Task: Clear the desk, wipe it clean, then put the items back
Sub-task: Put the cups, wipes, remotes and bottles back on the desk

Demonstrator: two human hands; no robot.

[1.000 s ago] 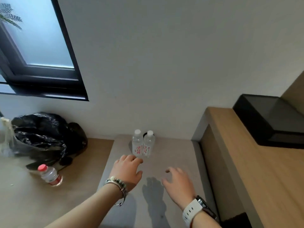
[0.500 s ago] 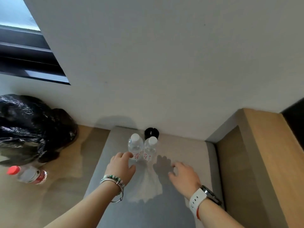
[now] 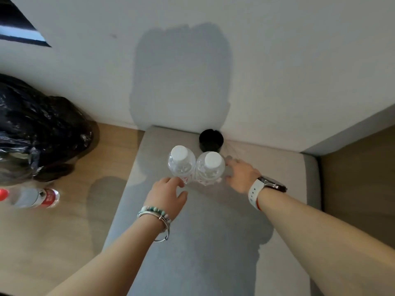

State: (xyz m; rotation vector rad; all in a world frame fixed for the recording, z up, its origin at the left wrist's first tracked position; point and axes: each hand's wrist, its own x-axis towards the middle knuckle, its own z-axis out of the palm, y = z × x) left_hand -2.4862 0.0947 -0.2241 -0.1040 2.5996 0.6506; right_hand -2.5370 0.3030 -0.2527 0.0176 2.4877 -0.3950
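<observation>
White plaster wall [image 3: 277, 60], one broad grey shadow cast on it. Black-framed window [image 3: 19, 33], corner only, upper left. Pale wood floor [image 3: 53, 242], left. Black rubbish bag [image 3: 38, 129] against wall. Wood-faced unit [image 3: 359, 171], right, grey-edged.

Left wrist: wore a green-and-white beaded bracelet [image 3: 154, 211] and thin silver metal bangles [image 3: 164, 228].
Right wrist: wore a dark-cased watch [image 3: 272, 183] on a white rubber strap [image 3: 254, 190].
Forearms: bare, no sleeves showed.
</observation>
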